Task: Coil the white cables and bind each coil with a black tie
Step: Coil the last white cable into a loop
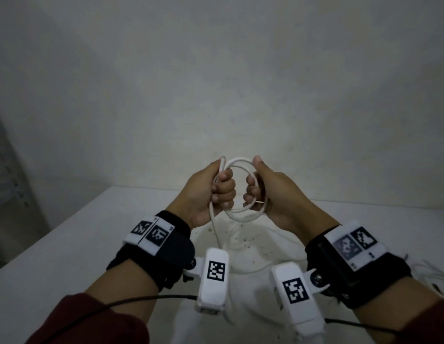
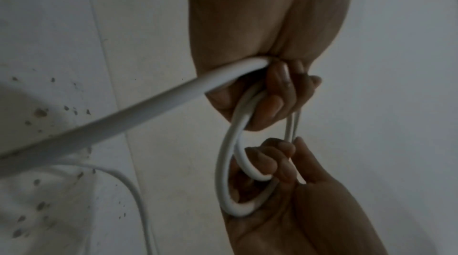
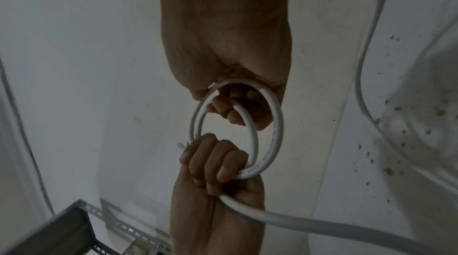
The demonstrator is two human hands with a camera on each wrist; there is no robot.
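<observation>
Left hand [image 1: 211, 192] and right hand [image 1: 264, 192], both clenched, grip opposite sides of a small coil of white cable [image 1: 240, 165] held in the air above the surface [image 1: 67, 244], its loose tail hanging from the left fist down to it.

- Head view: dim overall, wall [image 1: 216, 70] grey and vignetted toward the corners, brightest patch mid-frame on the table [image 1: 67, 244].
- Wide-angle bend at the edges; table edge curves.
- Left hand [image 1: 211, 192] and right hand [image 1: 268, 192] fairly sharp, sleeves at the bottom soft.
- Left wrist view: dark, noisy, hands underexposed; cable [image 2: 111, 118] near the lens is blurred.
- Right wrist view: same murk, soft detail, metal shelf [image 3: 62, 230] in the corner smeared.
- No glare; shadows diffuse.
</observation>
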